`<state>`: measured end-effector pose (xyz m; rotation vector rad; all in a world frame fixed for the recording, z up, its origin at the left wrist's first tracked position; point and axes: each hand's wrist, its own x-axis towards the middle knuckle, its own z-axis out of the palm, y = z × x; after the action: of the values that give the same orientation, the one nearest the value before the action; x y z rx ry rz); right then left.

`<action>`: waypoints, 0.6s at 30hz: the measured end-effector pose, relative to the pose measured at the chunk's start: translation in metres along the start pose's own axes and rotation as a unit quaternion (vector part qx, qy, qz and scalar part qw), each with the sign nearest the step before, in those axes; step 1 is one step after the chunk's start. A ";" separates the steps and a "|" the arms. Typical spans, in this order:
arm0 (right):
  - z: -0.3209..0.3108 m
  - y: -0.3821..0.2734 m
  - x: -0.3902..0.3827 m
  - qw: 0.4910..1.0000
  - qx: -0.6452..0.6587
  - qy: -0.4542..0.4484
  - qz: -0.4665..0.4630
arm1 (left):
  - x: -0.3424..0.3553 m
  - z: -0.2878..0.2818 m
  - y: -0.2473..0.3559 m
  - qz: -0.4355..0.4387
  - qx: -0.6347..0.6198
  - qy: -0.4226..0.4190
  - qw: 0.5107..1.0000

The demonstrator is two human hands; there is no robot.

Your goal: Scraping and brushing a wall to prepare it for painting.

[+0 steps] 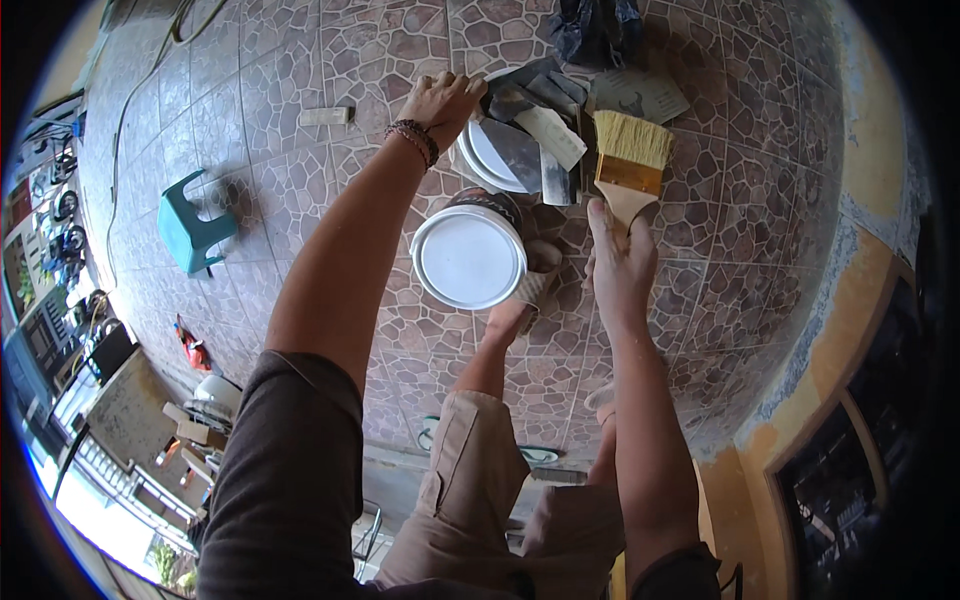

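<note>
My right hand (pixel 625 265) grips the wooden handle of a wide paintbrush (pixel 630 150) with pale yellow bristles, held upright at centre right. My left hand (pixel 448 105), wearing braided bracelets, has curled fingers at the edge of a white bucket (pixel 480 150) heaped with dark and grey scraper-like sheets (pixel 545 135); what exactly those fingers hold is hidden. Just below stands another bucket with a closed white lid (pixel 467 256), beside my sandalled foot (pixel 535 275).
A teal stool (pixel 190 230) and a small block (pixel 325 116) are on the tiled floor (pixel 730 300). A dark bag (pixel 595 30) lies at the top, a hose (pixel 160 55) runs along the left, a red item (pixel 192 345) lies lower left. A yellow wall (pixel 840 350) bounds the right.
</note>
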<state>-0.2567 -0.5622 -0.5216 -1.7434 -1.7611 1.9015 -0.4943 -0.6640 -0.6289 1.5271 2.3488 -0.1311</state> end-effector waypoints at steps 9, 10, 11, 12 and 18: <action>0.057 0.002 0.047 0.931 -0.263 0.049 -0.247 | -0.083 -0.025 -0.005 -0.011 -0.060 -0.005 0.998; 0.062 0.002 0.047 0.932 -0.263 0.046 -0.247 | -0.096 -0.027 -0.003 -0.013 -0.060 -0.007 0.998; 0.067 0.002 0.046 0.917 -0.325 0.023 -0.231 | -0.110 -0.030 0.000 -0.041 -0.075 -0.009 0.996; 0.070 0.002 0.047 0.897 -0.385 0.002 -0.217 | -0.122 -0.033 0.003 -0.069 -0.088 -0.008 0.994; 0.088 0.014 0.058 0.850 -0.423 0.072 -0.307 | -0.199 -0.022 0.030 -0.217 -0.246 -0.017 0.945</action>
<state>-0.3302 -0.5893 -0.5929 -1.0956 -2.8513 0.7413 -0.3985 -0.8194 -0.5404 0.7614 2.4079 0.3046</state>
